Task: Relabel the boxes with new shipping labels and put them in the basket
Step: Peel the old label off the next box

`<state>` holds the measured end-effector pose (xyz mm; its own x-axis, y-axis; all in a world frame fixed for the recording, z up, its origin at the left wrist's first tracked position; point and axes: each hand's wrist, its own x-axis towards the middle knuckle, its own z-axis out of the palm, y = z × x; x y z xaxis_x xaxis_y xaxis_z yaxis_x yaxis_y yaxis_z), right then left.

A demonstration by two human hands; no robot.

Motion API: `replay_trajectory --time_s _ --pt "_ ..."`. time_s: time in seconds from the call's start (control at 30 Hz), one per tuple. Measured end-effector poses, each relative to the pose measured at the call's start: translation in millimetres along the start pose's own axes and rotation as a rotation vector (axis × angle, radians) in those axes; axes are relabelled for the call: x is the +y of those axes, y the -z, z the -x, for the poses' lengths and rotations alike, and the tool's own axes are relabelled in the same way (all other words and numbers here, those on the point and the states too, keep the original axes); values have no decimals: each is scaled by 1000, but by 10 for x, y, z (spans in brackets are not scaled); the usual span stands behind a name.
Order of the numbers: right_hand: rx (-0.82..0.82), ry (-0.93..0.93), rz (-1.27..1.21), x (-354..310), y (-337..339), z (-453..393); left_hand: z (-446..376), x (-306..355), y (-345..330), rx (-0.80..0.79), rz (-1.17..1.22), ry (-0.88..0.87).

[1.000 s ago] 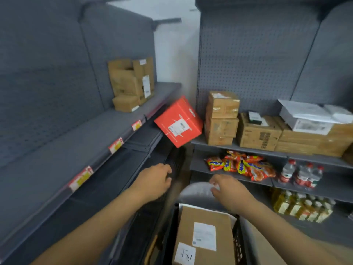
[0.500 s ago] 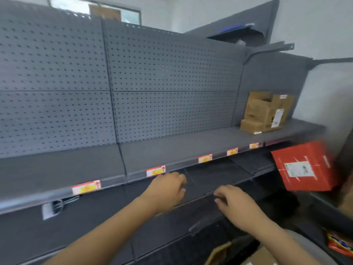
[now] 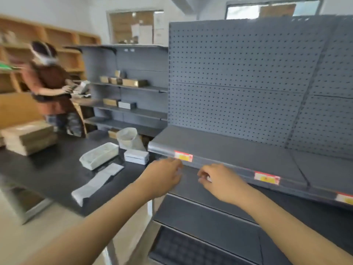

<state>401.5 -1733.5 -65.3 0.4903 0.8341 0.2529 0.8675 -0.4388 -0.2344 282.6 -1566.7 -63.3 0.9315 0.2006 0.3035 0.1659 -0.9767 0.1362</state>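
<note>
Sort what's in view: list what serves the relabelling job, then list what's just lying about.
For the job:
stack of cardboard boxes on the dark table
label strip
small white printer
left hand and right hand, both holding nothing

Lying about:
white tray
grey shelf
price tags

shop stockroom | grey pegboard shelving [image 3: 238, 77] | price tags [image 3: 183, 156] | boxes [image 3: 28, 136] on a dark table [image 3: 47, 173]
</note>
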Motion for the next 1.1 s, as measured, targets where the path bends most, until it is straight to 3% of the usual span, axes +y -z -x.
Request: replay_trajectory --time_s 0.13,0.47,0.67,0.97,1.1 --pt "-132 268 -28 -1202 -631 -722 824 -1181 249 -5 -65 259" --pt "-376 735 -88 -3519 -1740 -1738 2601 -2939 649 6 -99 737" --pt "-398 894 -96 -4486 -2399 -2465 2964 -3992 745 -52 -147 876" --pt "-392 985 -57 -5897 -2972 -3787 3135 -5508 1191 -31 -120 1041" --pt "-479 1019 -71 -6574 -3349 -4061 3475 -6130 1275 -20 -120 1101"
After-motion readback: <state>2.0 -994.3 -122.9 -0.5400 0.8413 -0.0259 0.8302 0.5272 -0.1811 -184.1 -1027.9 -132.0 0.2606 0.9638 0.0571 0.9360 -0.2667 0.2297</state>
